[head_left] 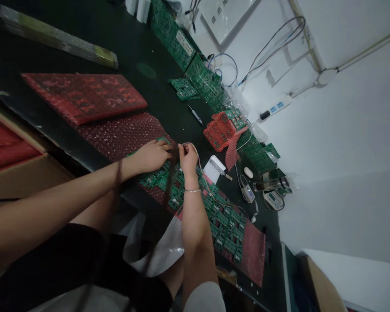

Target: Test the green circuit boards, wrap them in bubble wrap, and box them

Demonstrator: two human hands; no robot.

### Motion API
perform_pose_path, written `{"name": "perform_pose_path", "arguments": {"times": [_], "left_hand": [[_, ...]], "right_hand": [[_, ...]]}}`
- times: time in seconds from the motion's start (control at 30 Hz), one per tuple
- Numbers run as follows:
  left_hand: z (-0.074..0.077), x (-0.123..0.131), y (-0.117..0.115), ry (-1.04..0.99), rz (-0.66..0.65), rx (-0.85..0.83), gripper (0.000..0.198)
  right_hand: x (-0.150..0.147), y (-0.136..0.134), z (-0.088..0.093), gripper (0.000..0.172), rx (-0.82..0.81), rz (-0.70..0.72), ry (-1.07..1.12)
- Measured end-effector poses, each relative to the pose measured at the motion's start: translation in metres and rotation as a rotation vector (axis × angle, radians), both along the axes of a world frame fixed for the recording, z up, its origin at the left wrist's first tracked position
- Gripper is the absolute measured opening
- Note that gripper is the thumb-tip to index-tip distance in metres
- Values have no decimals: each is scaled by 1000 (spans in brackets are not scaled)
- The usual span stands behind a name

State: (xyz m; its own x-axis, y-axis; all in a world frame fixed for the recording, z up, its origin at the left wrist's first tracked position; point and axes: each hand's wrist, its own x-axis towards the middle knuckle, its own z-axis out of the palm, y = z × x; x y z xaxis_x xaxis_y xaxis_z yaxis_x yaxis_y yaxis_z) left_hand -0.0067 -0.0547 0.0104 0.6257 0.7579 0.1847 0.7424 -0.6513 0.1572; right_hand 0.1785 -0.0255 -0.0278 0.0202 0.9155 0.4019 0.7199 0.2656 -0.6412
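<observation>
My left hand (pixel 152 155) lies over a green circuit board (pixel 163 140), its fingers bent round the board, whose edges show beside the hand. Right beside it, my right hand (pixel 189 159) pinches the end of a thin cable of coloured wires (pixel 199 167). The cable runs past my wrist to the right across the boards. The fingertips of both hands nearly meet, and a blurred dark strand partly hides them. Under and beside my right arm, rows of green circuit boards (pixel 225 223) lie on red bubble wrap (pixel 254 251).
A red bubble-wrap packet (pixel 91 95) lies at the left of the dark table (pixel 143 47). Beyond my hands are a pen (pixel 195 115), red boards (pixel 219 131), a cutter knife (pixel 218 165) and a small white box with cables (pixel 247 193). Green board-covered bins (pixel 172 34) line the wall.
</observation>
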Motion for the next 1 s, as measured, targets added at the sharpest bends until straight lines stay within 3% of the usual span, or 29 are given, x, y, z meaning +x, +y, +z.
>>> {"name": "perform_pose_path", "arguments": {"times": [0.2, 0.33, 0.4, 0.5, 0.63, 0.83, 1.0], "left_hand": [[-2, -7, -1, 46, -28, -38, 47], [1, -29, -10, -232, -9, -50, 58], [-3, -45, -27, -375, 105, -14, 57], [-15, -62, -63, -430, 287, -24, 53], [-28, -63, -96, -428, 351, -49, 56], [-30, -58, -99, -469, 367, -85, 60], [-23, -58, -104, -518, 349, -2, 45]], "right_hand": [[1, -15, 26, 31, 43, -34, 49], [-7, -49, 39, 36, 52, 53, 101], [-15, -68, 36, 38, 7, 123, 75], [-27, -89, 25, 37, -42, 154, 21], [-33, -97, 16, 35, -40, 161, -20], [-34, -100, 14, 36, -69, 191, -40], [-35, -101, 12, 31, -41, 208, -63]]}}
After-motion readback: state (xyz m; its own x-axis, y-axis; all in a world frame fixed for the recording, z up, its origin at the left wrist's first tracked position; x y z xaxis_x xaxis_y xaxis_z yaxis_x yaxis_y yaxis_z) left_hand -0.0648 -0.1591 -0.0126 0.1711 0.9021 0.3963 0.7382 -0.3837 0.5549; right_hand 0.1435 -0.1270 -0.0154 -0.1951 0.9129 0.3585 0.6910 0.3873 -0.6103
